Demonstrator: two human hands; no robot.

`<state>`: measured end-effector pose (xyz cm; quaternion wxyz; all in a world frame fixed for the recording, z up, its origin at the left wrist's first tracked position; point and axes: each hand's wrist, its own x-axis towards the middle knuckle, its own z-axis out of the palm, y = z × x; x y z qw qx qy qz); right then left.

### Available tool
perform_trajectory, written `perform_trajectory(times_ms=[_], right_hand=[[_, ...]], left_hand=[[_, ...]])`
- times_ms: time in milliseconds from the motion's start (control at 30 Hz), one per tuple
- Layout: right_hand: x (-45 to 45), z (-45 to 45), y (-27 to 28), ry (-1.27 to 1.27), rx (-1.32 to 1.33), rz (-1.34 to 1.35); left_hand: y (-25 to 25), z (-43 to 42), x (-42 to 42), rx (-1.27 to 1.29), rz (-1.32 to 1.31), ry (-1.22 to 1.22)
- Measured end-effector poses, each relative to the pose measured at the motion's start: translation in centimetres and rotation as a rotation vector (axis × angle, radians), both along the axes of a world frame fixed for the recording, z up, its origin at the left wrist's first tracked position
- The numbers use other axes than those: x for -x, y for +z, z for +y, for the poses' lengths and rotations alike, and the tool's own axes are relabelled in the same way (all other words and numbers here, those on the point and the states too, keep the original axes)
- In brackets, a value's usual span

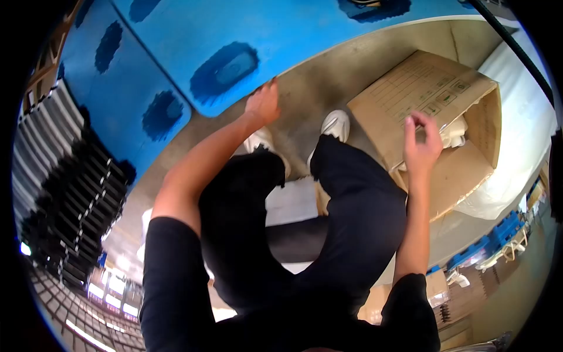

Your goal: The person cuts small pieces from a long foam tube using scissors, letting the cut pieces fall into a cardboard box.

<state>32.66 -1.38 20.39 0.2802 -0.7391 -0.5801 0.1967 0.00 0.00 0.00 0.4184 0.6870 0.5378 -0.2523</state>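
My left hand is at the near edge of the blue table, its fingers curled together. What they hold, if anything, is hidden, and I cannot tell whether they touch the edge. To the right, my right hand is raised in front of an open cardboard box. Its thumb and bent fingers are apart, with a gap between them and nothing visible inside. White items lie in the box, partly hidden behind this hand; their kind is unclear.
Dark blue oval patches mark the tabletop. Black and grey stacked parts stand at the left. White plastic sheeting lies beside the box, and a black cable crosses the upper right. My shoes rest on the floor below the table.
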Motion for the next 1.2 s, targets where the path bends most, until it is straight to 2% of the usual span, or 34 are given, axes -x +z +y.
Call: perform_trajectory(times_ms=[67,100,167,200,267,300,333,367,433,467,500,533,567,633,700,733,767,833,900,933,967,1000,1033,1100,1200], right_hand=[[-0.3,-0.2,1.2,0.106,-0.123,-0.087],[0.0,-2.4,-1.3,0.099,-0.068,-0.068],[0.4,-1.7,-2.3,0.139,-0.198,-0.081],[0.0,-2.2,-2.6,0.065,-0.196,-0.030],[0.2,-2.5,-3.5,0.008,-0.230,0.014],[0.2,-2.6,-3.5,-0.038,-0.236,0.065],[0.1,-2.7,-3.5,-0.053,-0.257,0.116],[-0.7,-2.8,-3.8,0.028,-0.268,0.033],[-0.7,-3.0,-3.5,0.030,-0.320,0.083],[-0.6,-2.7,-3.3,0.022,-0.333,0.092],[-0.8,-2.3,-3.8,0.034,-0.362,0.095],[-0.8,-2.6,-2.6,0.068,-0.339,0.086],[-1.4,-2.5,-3.4,0.059,-0.235,0.218],[-2.7,-2.3,-0.4,0.125,0.032,0.459],[-2.6,-3.1,2.2,0.559,-0.291,0.015],[-1.0,-4.7,5.5,0.597,-0.227,-0.058],[0.8,-5.8,8.8,0.569,-0.366,-0.122],[3.2,-7.2,13.7,0.475,-0.561,-0.091],[5.6,-8.0,16.9,0.429,-0.605,-0.204],[6.8,-8.1,18.3,0.437,-0.663,-0.192],[7.9,-8.5,19.4,0.439,-0.736,-0.137],[8.8,-8.6,20.6,0.443,-0.769,-0.038],[9.8,-7.8,21.8,0.476,-0.869,0.156],[12.3,-8.1,27.2,0.428,-0.768,0.354],[17.6,-9.3,37.6,0.693,-0.644,0.740]], left_hand=[[-0.5,1.2,-0.5,-0.178,0.042,0.138],[-3.2,-3.1,0.5,-0.124,0.061,0.127],[-7.0,-1.9,0.9,-0.368,0.024,0.124],[-8.5,-0.5,0.2,-0.411,-0.005,0.107],[-9.7,0.9,-0.9,-0.319,0.115,0.021],[-9.6,1.5,-1.4,-0.354,0.092,0.014],[-8.7,1.0,-1.8,-0.186,0.063,-0.045],[-7.4,0.4,-2.1,-0.025,0.048,-0.109],[0.4,-0.1,-3.3,-0.012,-0.016,-0.263],[1.4,-0.4,-3.0,-0.088,-0.126,-0.261],[5.1,0.2,-3.5,-0.065,-0.181,-0.261],[9.4,-0.2,-3.3,-0.017,-0.272,-0.219],[13.4,0.3,-3.2,0.001,-0.368,-0.184],[23.2,0.1,-2.2,0.137,-0.573,0.141],[33.5,-1.8,-1.3,0.188,-0.609,0.305],[37.9,-3.2,-0.8,0.209,-0.647,0.293],[40.8,-5.6,0.0,0.240,-0.674,0.287],[45.0,-10.0,1.1,0.254,-0.825,0.228],[48.0,-14.6,1.9,0.250,-0.878,0.185],[49.8,-17.0,2.2,0.199,-1.182,0.401],[50.0,-17.5,3.6,0.120,-1.358,0.469],[50.2,-18.0,5.0,0.036,-1.534,0.516],[49.5,-15.2,7.6,-0.057,-1.575,0.414],[48.6,-14.5,7.9,-0.706,-1.119,0.586],[46.4,-13.2,5.9,-1.041,-0.983,0.361]])
